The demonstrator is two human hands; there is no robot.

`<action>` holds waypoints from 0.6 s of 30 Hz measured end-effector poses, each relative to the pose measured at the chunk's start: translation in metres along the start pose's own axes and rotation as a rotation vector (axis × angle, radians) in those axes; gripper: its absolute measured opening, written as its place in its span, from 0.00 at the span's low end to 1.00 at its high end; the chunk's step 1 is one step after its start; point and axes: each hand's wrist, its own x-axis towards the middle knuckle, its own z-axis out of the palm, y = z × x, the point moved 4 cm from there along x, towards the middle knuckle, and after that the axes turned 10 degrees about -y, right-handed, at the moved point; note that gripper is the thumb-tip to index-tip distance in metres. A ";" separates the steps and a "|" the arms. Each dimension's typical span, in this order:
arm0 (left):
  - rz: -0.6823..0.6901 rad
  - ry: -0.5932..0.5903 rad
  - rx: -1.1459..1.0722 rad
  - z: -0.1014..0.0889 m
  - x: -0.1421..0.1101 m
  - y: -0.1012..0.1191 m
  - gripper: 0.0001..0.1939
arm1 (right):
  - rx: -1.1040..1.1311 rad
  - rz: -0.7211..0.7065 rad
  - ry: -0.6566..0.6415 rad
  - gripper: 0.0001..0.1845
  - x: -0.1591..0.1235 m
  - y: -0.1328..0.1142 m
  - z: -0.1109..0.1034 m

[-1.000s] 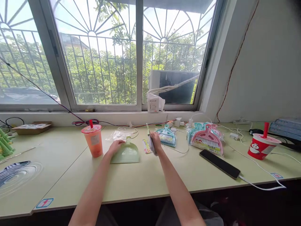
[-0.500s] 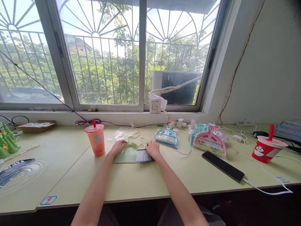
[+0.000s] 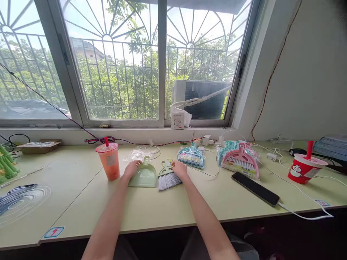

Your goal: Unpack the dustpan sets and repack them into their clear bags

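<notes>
A pale green dustpan [image 3: 144, 176] lies flat on the table in front of me. My left hand [image 3: 132, 169] grips its upper left edge, close to the looped handle. Just right of the dustpan is a small green hand brush [image 3: 168, 180] with grey-white bristles pointing towards me. My right hand [image 3: 179, 170] holds the brush by its right side, and the fingertips are partly hidden. Behind the brush, a colourful card label [image 3: 169, 162] shows in part.
An orange drink cup [image 3: 109, 163] stands left of my left hand. Wrapped blue [image 3: 191, 156] and pink [image 3: 240, 161] dustpan sets lie to the right. A phone [image 3: 255, 188] on a white cable and a red cup [image 3: 304, 169] are farther right. Clear plastic wrapping [image 3: 135, 154] lies behind the dustpan.
My right hand has turned the brush from edge-on to flat, bristles towards me. It overlapped the dustpan half a second ago and now sits just right of it. My left hand stays at the dustpan.
</notes>
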 end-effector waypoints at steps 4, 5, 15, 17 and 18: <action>0.019 -0.011 0.024 0.000 -0.004 0.006 0.17 | -0.014 -0.008 0.022 0.15 0.002 -0.002 0.003; 0.027 -0.001 0.033 0.000 -0.005 0.007 0.17 | -0.008 -0.009 0.036 0.15 0.002 -0.002 0.003; -0.002 0.134 0.137 -0.004 -0.003 0.002 0.23 | 0.095 -0.044 0.207 0.16 0.001 -0.002 -0.005; -0.008 0.135 0.156 -0.004 -0.003 0.002 0.23 | 0.094 -0.038 0.208 0.16 0.001 -0.001 -0.005; -0.009 0.135 0.167 -0.003 -0.003 0.002 0.22 | 0.091 -0.034 0.206 0.16 0.001 -0.001 -0.005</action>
